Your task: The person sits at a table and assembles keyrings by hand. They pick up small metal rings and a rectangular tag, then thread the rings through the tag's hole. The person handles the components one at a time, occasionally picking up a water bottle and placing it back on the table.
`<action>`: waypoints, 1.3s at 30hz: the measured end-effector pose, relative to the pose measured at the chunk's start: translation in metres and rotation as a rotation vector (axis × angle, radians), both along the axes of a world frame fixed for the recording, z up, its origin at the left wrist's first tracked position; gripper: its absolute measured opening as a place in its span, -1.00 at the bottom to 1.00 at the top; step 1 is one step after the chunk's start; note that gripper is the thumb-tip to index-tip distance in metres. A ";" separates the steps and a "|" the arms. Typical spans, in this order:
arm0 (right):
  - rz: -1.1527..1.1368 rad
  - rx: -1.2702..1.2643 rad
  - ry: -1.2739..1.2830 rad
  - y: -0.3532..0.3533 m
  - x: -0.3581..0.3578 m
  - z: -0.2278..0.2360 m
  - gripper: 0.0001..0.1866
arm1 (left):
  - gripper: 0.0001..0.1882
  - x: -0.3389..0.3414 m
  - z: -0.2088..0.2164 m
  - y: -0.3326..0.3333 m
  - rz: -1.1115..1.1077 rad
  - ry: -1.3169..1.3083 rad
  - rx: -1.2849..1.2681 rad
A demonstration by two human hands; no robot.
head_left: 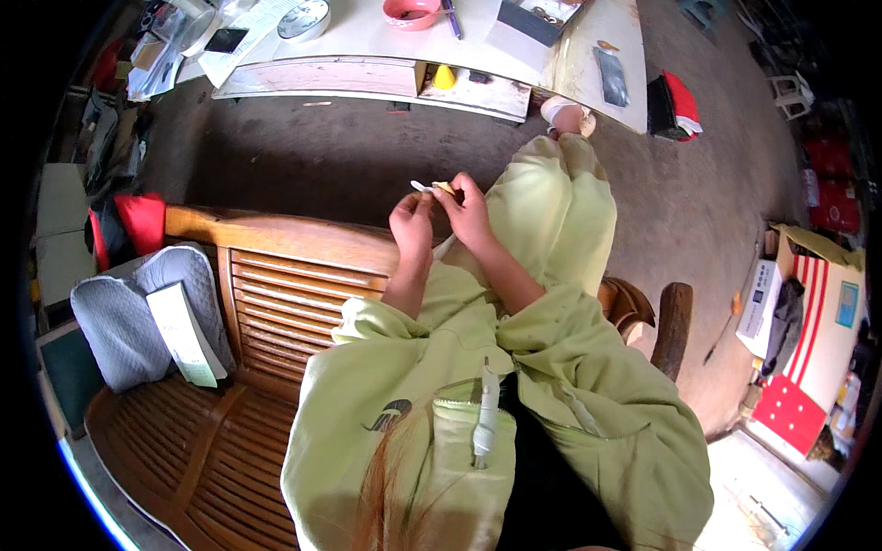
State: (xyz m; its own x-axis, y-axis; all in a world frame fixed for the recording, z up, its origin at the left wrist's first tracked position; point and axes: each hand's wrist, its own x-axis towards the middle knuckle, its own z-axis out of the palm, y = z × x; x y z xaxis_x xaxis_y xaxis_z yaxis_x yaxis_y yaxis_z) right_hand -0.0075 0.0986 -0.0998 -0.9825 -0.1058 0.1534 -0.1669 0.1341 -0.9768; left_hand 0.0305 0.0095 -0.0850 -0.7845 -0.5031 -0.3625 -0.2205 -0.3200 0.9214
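Observation:
My left hand and my right hand meet in front of my lap, fingertips almost touching. Between the left thumb and fingers a small white strip is pinched, one end sticking out to the left. The right fingers close on a small tan piece right beside it. Both are too small for me to tell their kind, and fingers partly cover where they meet. Pale green sleeves cover my arms up to the forearms. A white-wrapped, pen-like tool is at my jacket's chest pocket.
I sit on a slatted wooden bench holding a grey cushion and a paper booklet. Ahead, a white table carries a pink bowl, a patterned bowl and a grey box. Cartons stand at right.

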 end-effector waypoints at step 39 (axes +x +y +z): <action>-0.047 -0.149 -0.098 0.002 -0.003 -0.011 -0.72 | -0.89 0.009 0.002 0.015 -0.126 -0.064 0.015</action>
State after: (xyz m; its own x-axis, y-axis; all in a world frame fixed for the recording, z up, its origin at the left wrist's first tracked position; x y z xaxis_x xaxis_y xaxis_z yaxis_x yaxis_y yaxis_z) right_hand -0.0104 0.1006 -0.1110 -0.9968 -0.0428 0.0671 -0.0668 -0.0081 -0.9977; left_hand 0.0392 0.0241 -0.0830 -0.8160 -0.3965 -0.4206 -0.3182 -0.2995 0.8995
